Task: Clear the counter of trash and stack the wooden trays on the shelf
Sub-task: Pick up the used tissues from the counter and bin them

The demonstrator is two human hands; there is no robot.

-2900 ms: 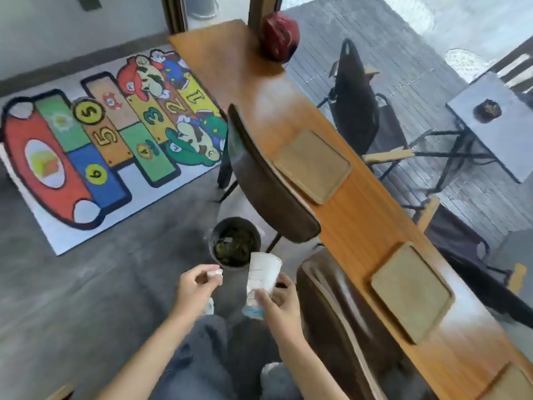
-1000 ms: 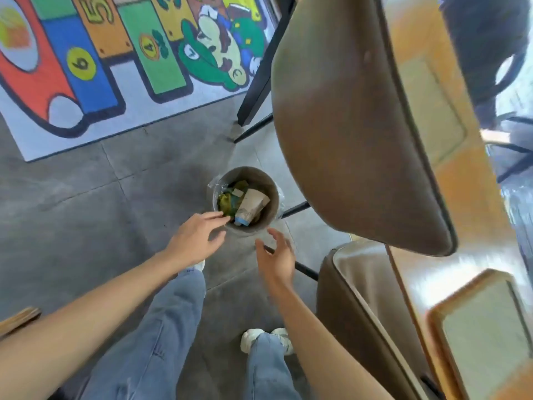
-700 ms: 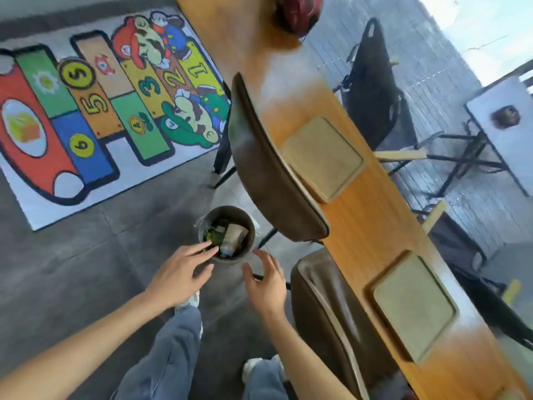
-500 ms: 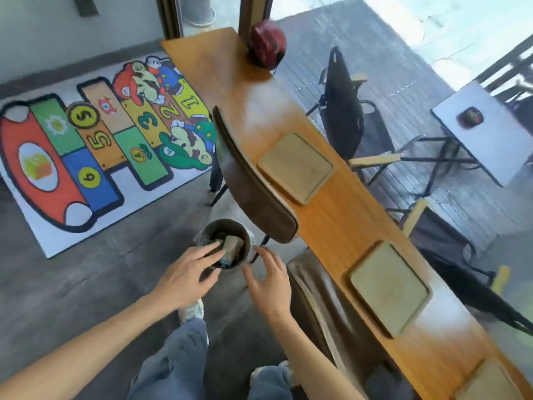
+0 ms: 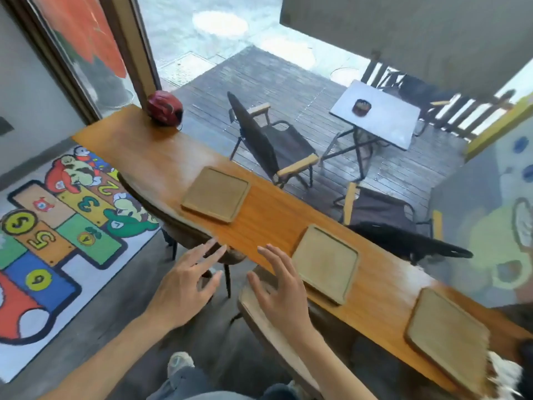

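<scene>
Both hands empty, fingers spread wide. Left hand (image 5: 184, 284) hovers off the counter's near edge, right hand (image 5: 278, 293) just short of the middle tray (image 5: 324, 259); neither touches anything. My read: reaching in to start on the trays.

No trash visible on the counter (image 5: 277, 215), so that half looks finished. Shelf not in view.

3 wooden trays lie flat in a row along the counter, well apart, 1 per seat position, probably as served: near tray (image 5: 445, 336) at the right, middle tray beside the right hand, far tray (image 5: 215, 193) further along. All the same: squarish, rounded corners, low raised rim, matte pale wood. Should nest easily when stacked; the rim gives a fingertip hold.

Counter is a long glossy orange-brown plank, so the trays would probably slide rather than snag.

2 brown padded chairs (image 5: 277, 327) tucked under the near edge, partly blocking the reach.

Far end: a red helmet (image 5: 164, 108), not obviously trash.
</scene>
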